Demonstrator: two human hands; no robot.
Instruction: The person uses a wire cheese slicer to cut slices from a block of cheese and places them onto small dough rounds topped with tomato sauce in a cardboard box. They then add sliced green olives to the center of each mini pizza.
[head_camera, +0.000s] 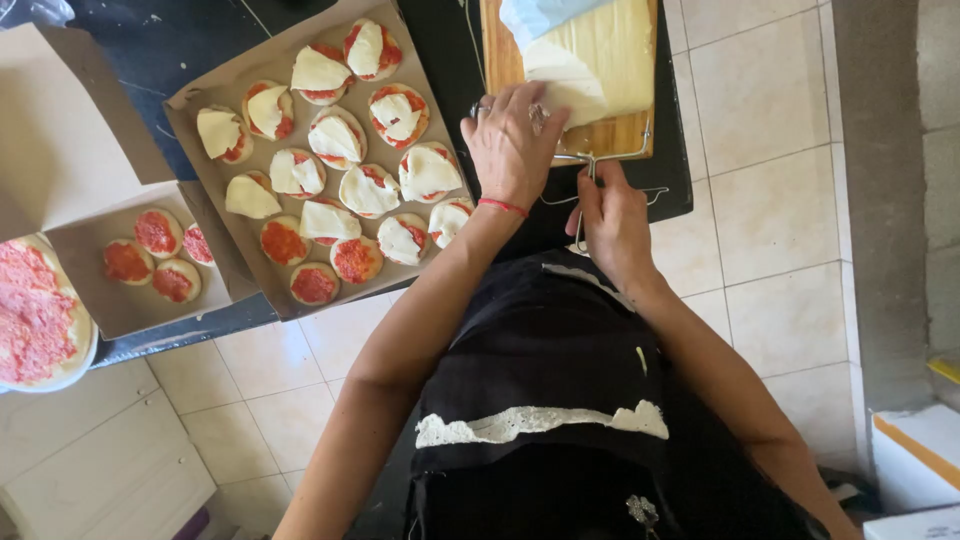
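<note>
We see a pale yellow cheese block (600, 55) lying on a wooden cutting board (612, 135) at the far edge of the dark worktop (440, 40). Our left hand (512, 145) lies flat on the block's near end, fingers (520, 100) spread and gripping nothing. Our right hand (612, 222) has its fingers curled tight around the handle of a wire cheese slicer (600, 160) at the board's near edge.

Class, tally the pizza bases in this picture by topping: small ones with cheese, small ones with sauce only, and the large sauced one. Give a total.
Small bases with cheese: 13
Small bases with sauce only: 7
Large base with sauce: 1
Total: 21
</note>
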